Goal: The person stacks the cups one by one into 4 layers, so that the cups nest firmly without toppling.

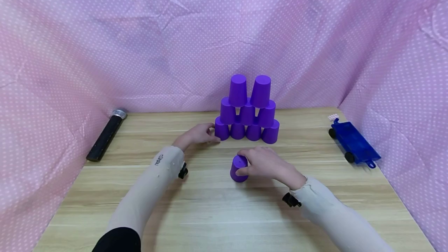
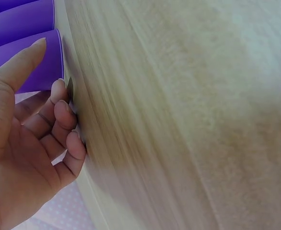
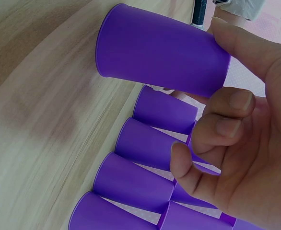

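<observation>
Upside-down purple cups stand stacked in rows near the table's back edge, with two cups in the top row. My left hand is beside the bottom row's leftmost cup. In the left wrist view its fingers are loosely bent and the thumb lies in front of that cup. In front of the stack, my right hand pinches a single upside-down purple cup near its closed end. The right wrist view shows this cup between thumb and fingers. Whether its rim touches the table is unclear.
A black microphone with a silver head lies at the table's left edge. At the right edge sits a blue toy trailer with black wheels, near a small pink-and-white pack. Pink dotted cloth hangs around the wooden table.
</observation>
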Available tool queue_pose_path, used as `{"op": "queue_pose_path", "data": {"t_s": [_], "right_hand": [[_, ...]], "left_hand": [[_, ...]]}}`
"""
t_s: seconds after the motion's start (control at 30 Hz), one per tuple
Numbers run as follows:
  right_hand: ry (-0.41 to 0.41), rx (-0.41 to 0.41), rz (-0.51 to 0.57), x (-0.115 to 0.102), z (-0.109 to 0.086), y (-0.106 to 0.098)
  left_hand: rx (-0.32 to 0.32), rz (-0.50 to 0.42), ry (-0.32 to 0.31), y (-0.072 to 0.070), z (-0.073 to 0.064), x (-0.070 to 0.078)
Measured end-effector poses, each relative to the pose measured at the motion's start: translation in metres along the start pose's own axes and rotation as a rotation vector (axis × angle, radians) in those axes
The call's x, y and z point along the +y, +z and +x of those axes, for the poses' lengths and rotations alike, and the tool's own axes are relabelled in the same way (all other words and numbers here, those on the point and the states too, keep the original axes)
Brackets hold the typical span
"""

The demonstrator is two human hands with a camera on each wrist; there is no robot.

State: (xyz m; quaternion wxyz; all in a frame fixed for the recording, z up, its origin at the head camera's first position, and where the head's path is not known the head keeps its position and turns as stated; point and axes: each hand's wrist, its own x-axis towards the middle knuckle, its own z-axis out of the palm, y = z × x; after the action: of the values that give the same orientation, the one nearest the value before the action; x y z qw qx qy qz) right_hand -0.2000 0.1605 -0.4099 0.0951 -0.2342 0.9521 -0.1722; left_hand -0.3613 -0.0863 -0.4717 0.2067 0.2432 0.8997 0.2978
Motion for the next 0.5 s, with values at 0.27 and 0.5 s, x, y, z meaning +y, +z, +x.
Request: {"op": "queue_pose_path", "data": {"t_s": [0.27, 0.5], "right_hand": [[0.001, 0.002, -0.015, -0.0005, 0.0001, 0.0001], [0.016, -0.005, -0.017, -0.002, 0.0009, 0.0006]], "left_hand": [[0.024, 0.024, -0.018, 0.0032, 0.0047, 0.0014], [0.03, 0.03, -0.013, 0.0039, 0.0049, 0.0031]]}}
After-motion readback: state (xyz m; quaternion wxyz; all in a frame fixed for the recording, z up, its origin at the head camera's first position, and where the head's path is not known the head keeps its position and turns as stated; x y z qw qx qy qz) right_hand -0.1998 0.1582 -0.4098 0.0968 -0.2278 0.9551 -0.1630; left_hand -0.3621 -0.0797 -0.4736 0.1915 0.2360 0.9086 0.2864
